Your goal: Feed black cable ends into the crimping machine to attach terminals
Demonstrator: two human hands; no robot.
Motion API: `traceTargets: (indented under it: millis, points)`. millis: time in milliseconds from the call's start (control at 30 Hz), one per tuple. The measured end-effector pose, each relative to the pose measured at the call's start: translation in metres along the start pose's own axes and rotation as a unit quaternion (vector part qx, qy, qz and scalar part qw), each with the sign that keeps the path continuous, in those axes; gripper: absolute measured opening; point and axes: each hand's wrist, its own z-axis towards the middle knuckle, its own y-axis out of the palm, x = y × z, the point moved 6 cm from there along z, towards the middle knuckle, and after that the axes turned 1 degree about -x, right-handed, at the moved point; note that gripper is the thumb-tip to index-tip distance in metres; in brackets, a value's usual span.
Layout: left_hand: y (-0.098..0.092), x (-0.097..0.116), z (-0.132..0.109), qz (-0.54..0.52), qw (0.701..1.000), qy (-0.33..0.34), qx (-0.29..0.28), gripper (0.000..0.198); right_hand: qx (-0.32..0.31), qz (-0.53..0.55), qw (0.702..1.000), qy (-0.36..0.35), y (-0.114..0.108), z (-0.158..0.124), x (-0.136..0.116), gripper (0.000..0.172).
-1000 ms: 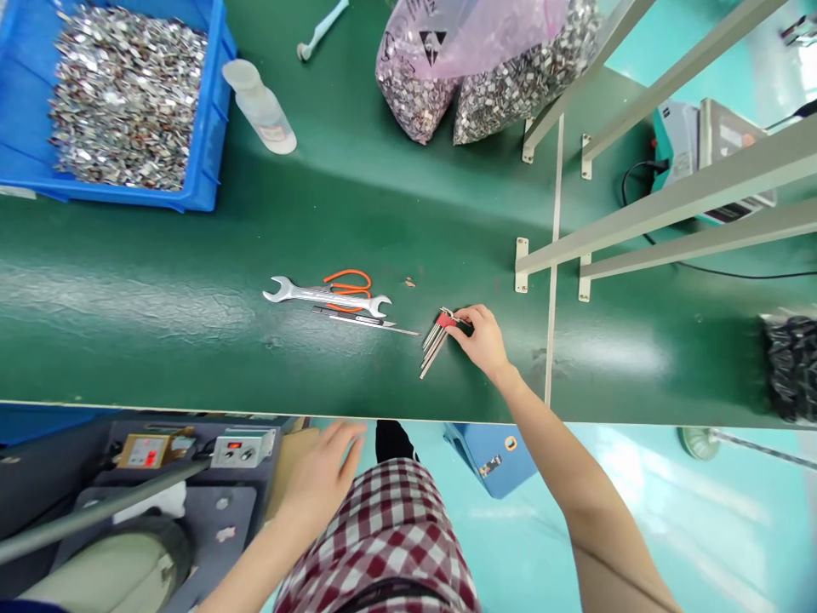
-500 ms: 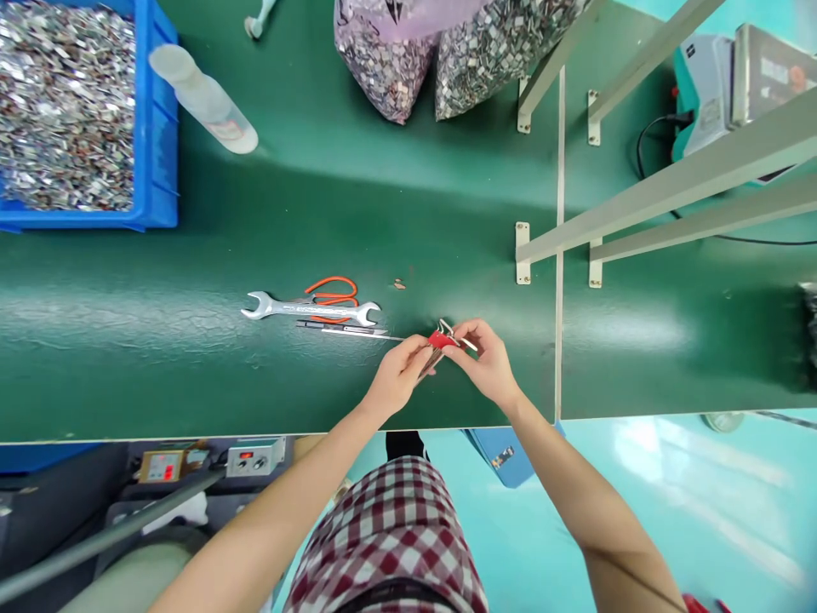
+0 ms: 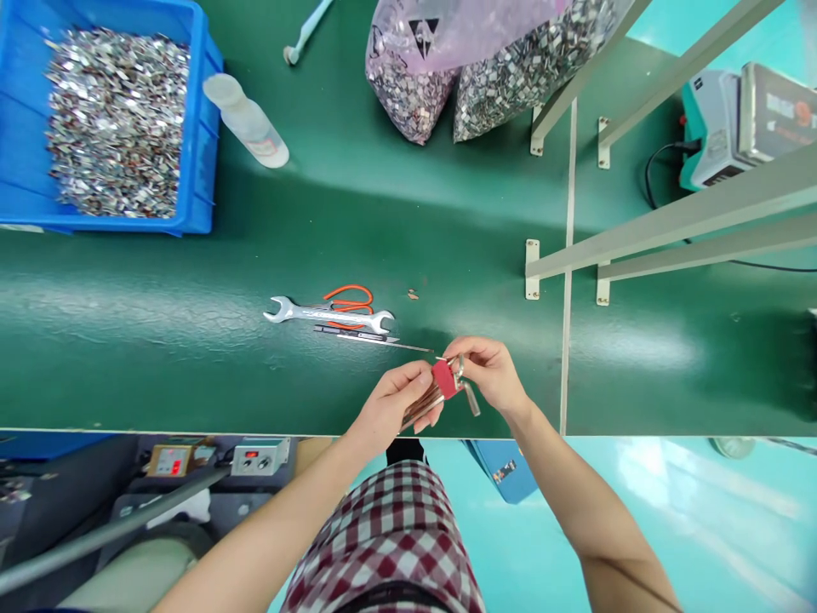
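Observation:
A hex key set with a red holder [image 3: 446, 380] is between my hands over the table's front edge. My left hand [image 3: 397, 398] is closed round its bundle of long metal keys. The fingers of my right hand [image 3: 488, 370] pinch at the bent key ends just right of the red holder. One short key end [image 3: 471, 398] sticks out below the right fingers. Left of the hands lies a double open-ended wrench [image 3: 328, 316] across orange-handled scissors [image 3: 350, 291]. A slim craft knife [image 3: 357, 334] and a thin metal rod [image 3: 408, 346] lie just below the wrench.
A blue bin [image 3: 202, 162] of small metal pieces stands back left beside a white bottle [image 3: 248, 123]. Bags [image 3: 414, 102] of similar pieces sit at the back. Grey frame legs [image 3: 664, 223] and a scale [image 3: 721, 128] are at the right. A small scrap [image 3: 413, 294] lies mid-table.
The hex key set has turned and come lower, toward the table's front edge, so more of the red holder shows. The whole view has shifted, with the bin now further into the picture.

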Motion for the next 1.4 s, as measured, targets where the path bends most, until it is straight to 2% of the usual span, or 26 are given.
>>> traceTargets:
  millis: [167,333,433,500,567,633,733,867,933,1000,1100,1200,1300,1400]
  points:
    - [0.007,-0.002,-0.005,-0.067,0.998,0.017,-0.015,0.03,0.022,0.131,0.99,0.042,0.019,-0.005,0.013,0.021]
    - [-0.003,0.005,-0.015,0.002,0.993,0.09,0.078,0.029,0.037,0.203,0.974,0.095,0.035,-0.013,0.02,0.021]
    - [-0.01,0.008,-0.022,0.068,0.986,0.107,0.11,0.027,0.054,0.15,0.985,0.062,0.027,-0.016,0.008,0.015]
    - [-0.016,0.009,-0.025,0.118,0.978,0.114,0.126,0.026,0.059,0.052,0.997,0.003,0.019,-0.019,-0.01,0.012]
    - [-0.02,0.01,-0.029,0.182,0.965,0.126,0.138,0.024,0.033,-0.091,0.993,-0.06,0.019,-0.022,-0.031,0.014]
    - [-0.022,0.012,-0.034,0.242,0.949,0.143,0.144,0.022,-0.013,-0.239,0.966,-0.099,0.025,-0.024,-0.048,0.021]
    - [-0.024,0.016,-0.039,0.301,0.928,0.161,0.147,0.019,-0.083,-0.402,0.905,-0.114,0.037,-0.024,-0.063,0.028]
    - [-0.024,0.022,-0.044,0.382,0.902,0.157,0.124,0.019,-0.171,-0.551,0.808,-0.12,0.049,-0.018,-0.074,0.021]
    - [-0.024,0.024,-0.045,0.419,0.89,0.145,0.111,0.02,-0.202,-0.586,0.774,-0.13,0.052,-0.015,-0.075,0.017]
    - [-0.026,0.025,-0.047,0.429,0.887,0.13,0.105,0.022,-0.224,-0.587,0.765,-0.142,0.052,-0.013,-0.072,0.017]
    - [-0.029,0.025,-0.049,0.415,0.895,0.122,0.11,0.024,-0.227,-0.567,0.775,-0.164,0.051,-0.011,-0.063,0.018]
    - [-0.033,0.022,-0.052,0.392,0.901,0.122,0.141,0.025,-0.172,-0.575,0.773,-0.206,0.05,-0.013,-0.052,0.016]
    - [-0.035,0.016,-0.053,0.354,0.913,0.114,0.167,0.026,-0.111,-0.602,0.753,-0.243,0.052,-0.018,-0.044,0.013]
    - [-0.037,0.008,-0.053,0.304,0.93,0.094,0.186,0.029,-0.078,-0.637,0.726,-0.248,0.056,-0.02,-0.036,0.013]
